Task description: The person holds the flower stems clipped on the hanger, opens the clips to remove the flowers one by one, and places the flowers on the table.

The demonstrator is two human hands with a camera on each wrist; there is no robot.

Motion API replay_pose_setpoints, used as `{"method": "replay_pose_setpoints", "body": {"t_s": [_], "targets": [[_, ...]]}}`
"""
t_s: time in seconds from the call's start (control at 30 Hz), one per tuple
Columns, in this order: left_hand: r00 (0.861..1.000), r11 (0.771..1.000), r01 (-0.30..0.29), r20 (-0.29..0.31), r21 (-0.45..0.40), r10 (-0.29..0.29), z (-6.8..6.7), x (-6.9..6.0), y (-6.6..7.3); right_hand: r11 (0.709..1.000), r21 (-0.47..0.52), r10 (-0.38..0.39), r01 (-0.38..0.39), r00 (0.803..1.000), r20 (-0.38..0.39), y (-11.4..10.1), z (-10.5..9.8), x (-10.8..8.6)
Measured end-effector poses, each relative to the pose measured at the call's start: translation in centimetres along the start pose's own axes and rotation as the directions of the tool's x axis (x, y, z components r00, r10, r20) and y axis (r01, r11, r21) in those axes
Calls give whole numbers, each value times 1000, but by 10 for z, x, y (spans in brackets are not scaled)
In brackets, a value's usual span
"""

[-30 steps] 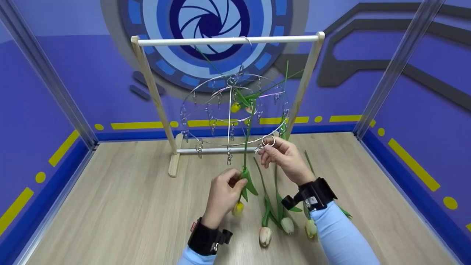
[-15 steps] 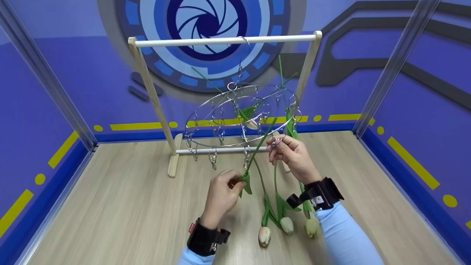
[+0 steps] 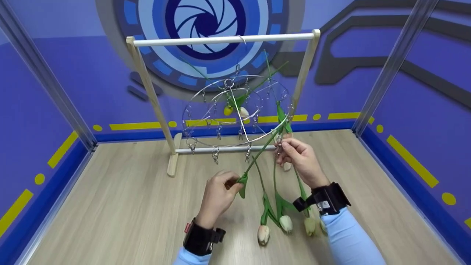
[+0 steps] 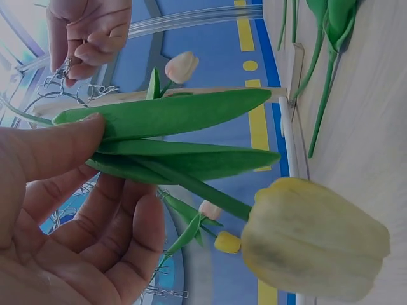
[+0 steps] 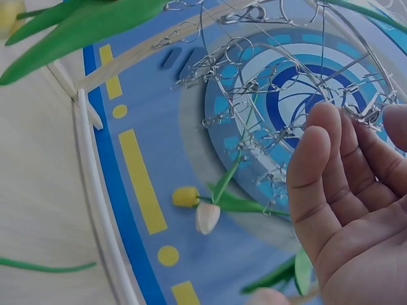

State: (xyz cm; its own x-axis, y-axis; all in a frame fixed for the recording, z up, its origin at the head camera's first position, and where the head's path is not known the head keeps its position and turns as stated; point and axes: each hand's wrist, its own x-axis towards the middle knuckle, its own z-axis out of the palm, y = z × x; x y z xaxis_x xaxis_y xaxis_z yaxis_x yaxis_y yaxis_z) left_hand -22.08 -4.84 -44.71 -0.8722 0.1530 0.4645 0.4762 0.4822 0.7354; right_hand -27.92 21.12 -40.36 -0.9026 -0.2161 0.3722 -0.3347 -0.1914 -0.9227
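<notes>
- Blue-purple walls (image 3: 59, 81) enclose the space; a dark-bladed ring is printed at the top centre of the head view, with yellow dashes along the base.
- A pale wood-grain tabletop (image 3: 121, 206) fills the lower half.
- The rack (image 3: 220, 39) stands mid-frame, bearing a round wire hanger (image 3: 238, 112) with metal clips.
- Left hand (image 3: 220, 195), lower centre: thumb and fingers pinch a pale yellow tulip (image 4: 219, 198) at its leaves. The head view hides the blossom — the left wrist view shows it, large at lower right.
- Right hand (image 3: 303, 162), right of centre: it pinches a clip (image 3: 278, 141) near the stem's tip; whether they touch, I cannot tell.
- Loose tulips (image 3: 263, 235) lie lower right on the tabletop.
- A bright yellow blossom (image 5: 186, 196) and a pinkish blossom (image 5: 207, 218) hang just beside each other.
</notes>
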Motion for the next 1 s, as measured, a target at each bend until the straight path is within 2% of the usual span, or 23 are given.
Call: {"method": "replay_pose_setpoints", "body": {"t_s": [0.17,0.33,0.43,0.7,1.0], "targets": [[1000,999,7,2,38,-7,-4,-4,-4,997,-75,7,-11,999,-46,-1,-5,-7],[1000,997,6,10,71,-6,-10,-10,-6,987,-162,-19,6,997,-78,-4,-10,-15],[1000,996,18,20,92,-20,-14,-12,-5,975,-223,-44,23,995,-92,-6,-13,-21],[998,992,1,56,124,-8,-18,-17,-9,930,-360,-112,66,988,-109,-8,-13,-39],[995,988,29,95,149,-44,-18,-18,-13,911,-412,-93,5,977,-193,-4,-9,-60]]}}
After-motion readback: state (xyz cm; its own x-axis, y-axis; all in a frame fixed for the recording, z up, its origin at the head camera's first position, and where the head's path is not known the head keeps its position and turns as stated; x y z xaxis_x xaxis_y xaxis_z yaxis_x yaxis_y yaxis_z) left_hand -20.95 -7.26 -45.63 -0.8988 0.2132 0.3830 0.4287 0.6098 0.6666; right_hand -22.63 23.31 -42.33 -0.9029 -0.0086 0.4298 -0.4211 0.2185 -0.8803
